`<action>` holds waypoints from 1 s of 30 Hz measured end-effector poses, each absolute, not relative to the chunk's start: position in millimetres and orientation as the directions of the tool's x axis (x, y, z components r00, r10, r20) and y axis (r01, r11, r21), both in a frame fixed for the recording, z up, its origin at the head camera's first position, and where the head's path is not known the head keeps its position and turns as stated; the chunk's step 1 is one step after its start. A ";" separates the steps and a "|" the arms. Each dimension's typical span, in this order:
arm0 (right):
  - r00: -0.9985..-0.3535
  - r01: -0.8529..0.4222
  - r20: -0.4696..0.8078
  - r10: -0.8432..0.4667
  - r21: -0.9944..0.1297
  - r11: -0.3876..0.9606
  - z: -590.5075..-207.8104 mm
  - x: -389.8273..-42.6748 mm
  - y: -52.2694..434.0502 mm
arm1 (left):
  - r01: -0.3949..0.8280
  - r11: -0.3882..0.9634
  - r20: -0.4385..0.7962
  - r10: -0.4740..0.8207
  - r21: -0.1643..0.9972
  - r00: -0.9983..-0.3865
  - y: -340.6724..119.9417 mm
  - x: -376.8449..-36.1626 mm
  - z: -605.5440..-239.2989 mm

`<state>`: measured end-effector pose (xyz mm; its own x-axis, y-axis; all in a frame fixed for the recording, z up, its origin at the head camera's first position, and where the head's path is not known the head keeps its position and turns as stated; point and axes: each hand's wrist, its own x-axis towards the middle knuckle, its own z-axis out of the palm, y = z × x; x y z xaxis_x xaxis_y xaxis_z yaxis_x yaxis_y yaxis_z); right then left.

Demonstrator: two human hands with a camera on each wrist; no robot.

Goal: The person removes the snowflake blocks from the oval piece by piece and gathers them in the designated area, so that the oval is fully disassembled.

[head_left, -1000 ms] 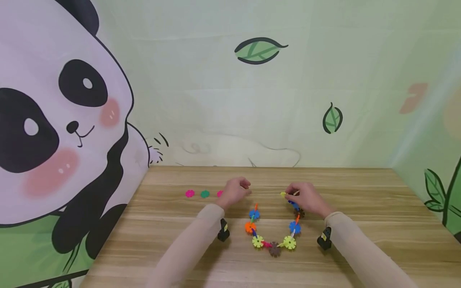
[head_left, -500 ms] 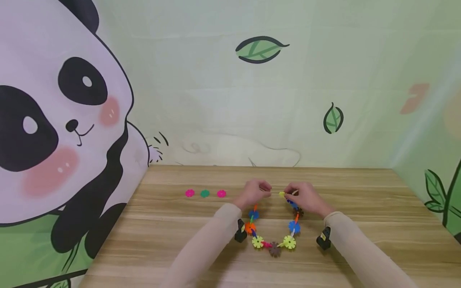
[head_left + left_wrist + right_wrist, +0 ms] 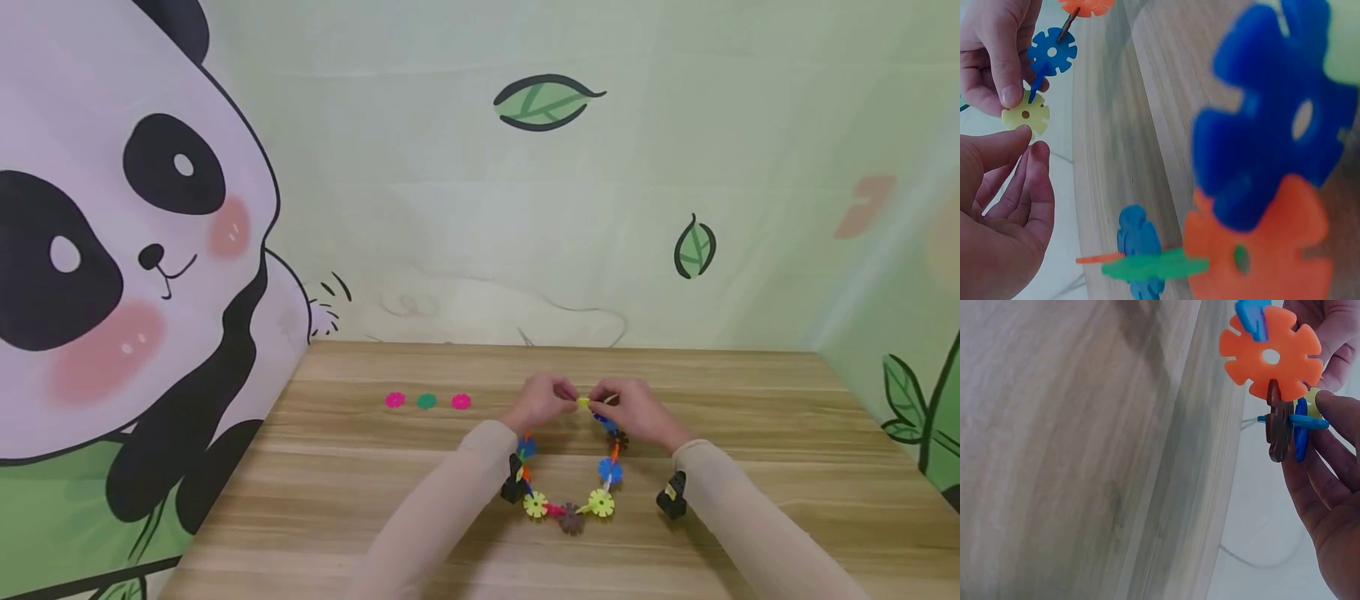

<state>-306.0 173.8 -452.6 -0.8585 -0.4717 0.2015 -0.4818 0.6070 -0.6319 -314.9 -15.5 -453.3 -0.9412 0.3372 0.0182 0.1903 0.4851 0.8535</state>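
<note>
A U-shaped chain of coloured snowflake discs (image 3: 570, 517) lies on the wooden table (image 3: 750, 433). My right hand (image 3: 603, 402) pinches the yellow disc (image 3: 583, 403) at the chain's right end and holds it just above the table. In the left wrist view its thumb lies over that yellow disc (image 3: 1025, 114) and a blue disc (image 3: 1052, 52). My left hand (image 3: 562, 393) has come up against it. Its thumb tip (image 3: 1019, 134) touches the yellow disc's edge, and its fingers are loosely curled with nothing between them. The chain's left end, a blue disc (image 3: 1266, 144) on an orange disc (image 3: 1260, 250), lies under my left wrist.
Three loose discs lie in a row to the left: pink (image 3: 395, 401), green (image 3: 427, 402), pink (image 3: 461, 402). A panda backdrop (image 3: 112, 250) closes the table's left side, and a leaf-printed wall (image 3: 547, 104) stands behind it.
My left hand has moved right, from beside the nearest pink disc to meet my right hand at the yellow disc. My right hand has stayed in place with the chain's end.
</note>
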 end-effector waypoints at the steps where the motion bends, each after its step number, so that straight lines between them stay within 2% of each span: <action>1: -0.858 -0.482 0.201 -0.473 -0.634 0.605 -452.4 -305.8 173.6 | 0.196 0.491 0.021 0.340 0.849 -0.940 -14.9 -314.8 -453.4; 12: -0.847 -0.502 0.220 -0.483 -0.628 0.594 -453.0 -306.0 175.0 | 0.194 0.472 0.025 0.341 0.860 -0.940 -9.3 -311.8 -453.8; 23: -0.858 -0.463 0.181 -0.480 -0.676 0.573 -451.7 -303.6 179.8 | 0.198 0.494 0.052 0.294 0.847 -0.955 -8.4 -313.3 -454.0; 30: -0.857 -0.463 0.159 -0.491 -0.658 0.594 -453.0 -304.5 184.0 | 0.208 0.510 0.067 0.281 0.835 -0.957 -9.1 -311.7 -448.3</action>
<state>-304.5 184.0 -453.0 -0.8565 -0.4909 0.1594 -0.4630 0.5943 -0.6576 -311.7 -9.1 -448.3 -0.9575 0.2807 0.0668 0.2077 0.5096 0.8350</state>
